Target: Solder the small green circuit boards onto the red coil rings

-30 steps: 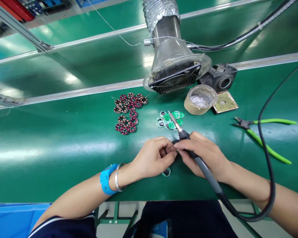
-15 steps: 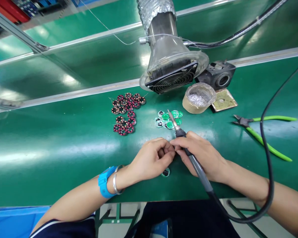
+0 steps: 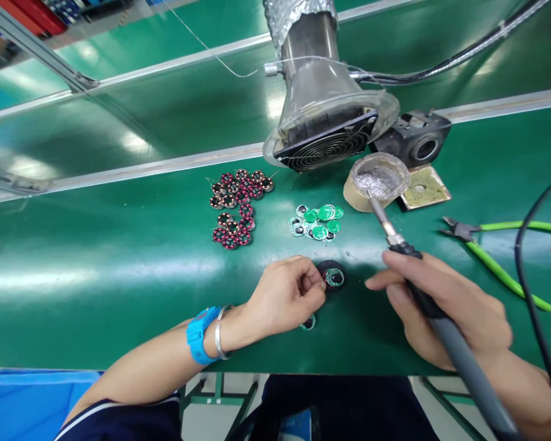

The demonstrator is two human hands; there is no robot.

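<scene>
My left hand (image 3: 291,293) is closed in a pinch at the left edge of a small round circuit board (image 3: 334,277), with a bit of red by the fingertips. That board lies on a black disc (image 3: 327,266). In my right hand (image 3: 454,306), at the right, is a soldering iron (image 3: 429,303), its tip at the rim of a round tub (image 3: 356,191) of silvery solder scraps. Another round board (image 3: 309,322) lies partly under my left hand. Beyond the hands is a pile of green and white round boards (image 3: 319,222).
Red-and-black and copper-coloured ring coils (image 3: 232,228) lie in two groups at left. A fume extractor (image 3: 324,144) hangs over the back. Beside the tub are an iron stand (image 3: 416,139) and a sponge tray (image 3: 425,188). Green-handled cutters (image 3: 500,245) lie at right, near the iron's cable (image 3: 521,263).
My right hand has moved right, away from my left hand, and swung the soldering iron's tip to the tub. The board on the black disc has come into view. My left hand stays nearly still.
</scene>
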